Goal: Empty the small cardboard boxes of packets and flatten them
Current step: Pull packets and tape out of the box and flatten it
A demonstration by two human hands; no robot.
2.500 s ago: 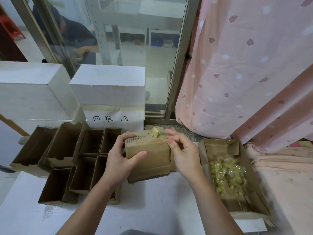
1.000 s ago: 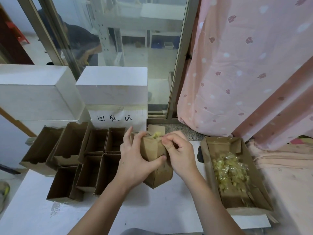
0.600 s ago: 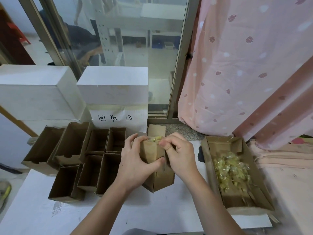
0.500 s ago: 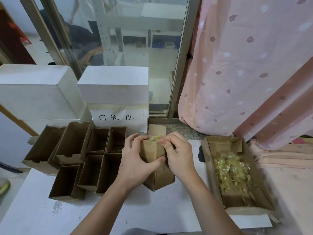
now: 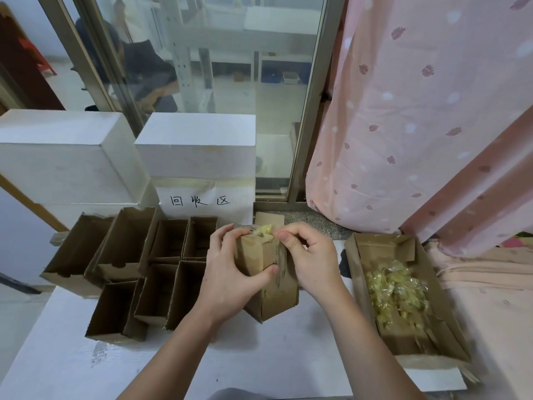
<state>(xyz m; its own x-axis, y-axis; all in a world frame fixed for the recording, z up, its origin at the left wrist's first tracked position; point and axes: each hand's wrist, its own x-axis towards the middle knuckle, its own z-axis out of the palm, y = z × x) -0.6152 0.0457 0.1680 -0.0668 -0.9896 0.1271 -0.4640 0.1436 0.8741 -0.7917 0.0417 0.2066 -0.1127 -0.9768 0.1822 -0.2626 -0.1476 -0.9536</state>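
Note:
A small brown cardboard box stands upright on the white table, its far flap raised. My left hand wraps its left side, thumb pressed on the front face. My right hand grips the box's right top edge, fingertips pinched at the opening. Yellow clear-wrapped packets poke out of the top between my two hands. A larger open cardboard box on the right holds a loose heap of the same packets.
Several empty open cardboard boxes stand packed together on the left. Behind them are two white blocks and a paper sign with handwriting. A pink curtain hangs at the right; a glass door is behind.
The box was turned from lying broadside in both hands to standing on end on the table. Over the last second both hands have stayed at its top with the packets showing.

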